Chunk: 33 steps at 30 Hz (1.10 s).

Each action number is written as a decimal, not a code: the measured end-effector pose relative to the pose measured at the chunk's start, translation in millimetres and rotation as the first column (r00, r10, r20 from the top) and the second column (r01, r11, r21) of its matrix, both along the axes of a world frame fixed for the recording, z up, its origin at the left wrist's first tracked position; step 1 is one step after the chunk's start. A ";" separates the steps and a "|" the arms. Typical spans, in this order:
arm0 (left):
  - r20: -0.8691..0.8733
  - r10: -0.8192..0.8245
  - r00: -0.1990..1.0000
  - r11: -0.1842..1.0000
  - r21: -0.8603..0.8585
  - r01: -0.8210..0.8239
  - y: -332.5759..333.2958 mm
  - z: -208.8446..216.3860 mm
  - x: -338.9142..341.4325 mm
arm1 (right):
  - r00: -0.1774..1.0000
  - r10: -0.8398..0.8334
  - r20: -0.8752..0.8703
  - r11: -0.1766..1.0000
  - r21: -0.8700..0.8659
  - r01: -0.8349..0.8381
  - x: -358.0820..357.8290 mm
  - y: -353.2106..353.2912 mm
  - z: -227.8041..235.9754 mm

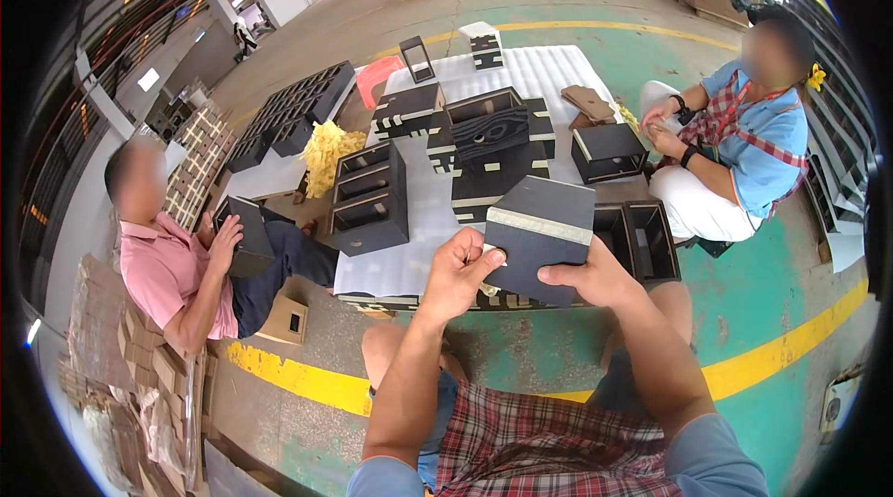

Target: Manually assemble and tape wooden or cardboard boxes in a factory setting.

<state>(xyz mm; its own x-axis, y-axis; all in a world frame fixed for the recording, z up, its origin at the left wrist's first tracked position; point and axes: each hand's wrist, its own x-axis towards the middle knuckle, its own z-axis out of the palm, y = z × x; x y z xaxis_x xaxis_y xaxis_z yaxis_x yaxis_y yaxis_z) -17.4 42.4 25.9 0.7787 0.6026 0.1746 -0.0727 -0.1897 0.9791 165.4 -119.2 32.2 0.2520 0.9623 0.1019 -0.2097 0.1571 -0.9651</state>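
Note:
Between my hands, above the near edge of the table, is a black box (539,218) with a cream strip across its upper face. My left hand (462,274) grips the box's left side, its thumb pressed near the edge. A small pale scrap (489,289) shows just under those fingers, too small to name. From the right, my right hand (595,275) holds the lower corner, thumb lying on the black face. The fingers behind the box are hidden.
Black boxes, several with cream patches, stand on a white-sheeted table (423,162). An open three-compartment box (369,199) sits left, by crumpled yellow strips (330,154). A person in pink (172,264) holds a black box at left; another in blue plaid (744,125) sits right.

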 end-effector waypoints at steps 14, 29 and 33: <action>-0.064 -0.142 0.988 0.988 -0.072 0.137 4.8 6.1 -4.8 | 0.936 -0.202 -0.289 0.979 -0.042 0.198 3.7 9.2 5.8; -0.008 -0.032 0.999 0.989 0.145 0.033 1.9 -15.8 8.8 | 0.945 -0.267 -0.188 0.964 -0.035 0.265 8.0 15.4 6.3; -0.110 -0.112 0.988 0.990 0.074 0.121 5.2 -5.9 2.4 | 0.942 -0.289 -0.173 0.957 -0.068 0.282 9.0 15.5 6.7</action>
<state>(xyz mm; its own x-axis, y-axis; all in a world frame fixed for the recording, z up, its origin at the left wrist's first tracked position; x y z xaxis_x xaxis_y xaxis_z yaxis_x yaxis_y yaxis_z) -15.0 47.6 20.0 0.8594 0.4940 0.1320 0.0038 -0.2642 0.9645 174.5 -103.7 38.9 0.5271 0.8498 -0.0085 -0.3317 0.1965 -0.9227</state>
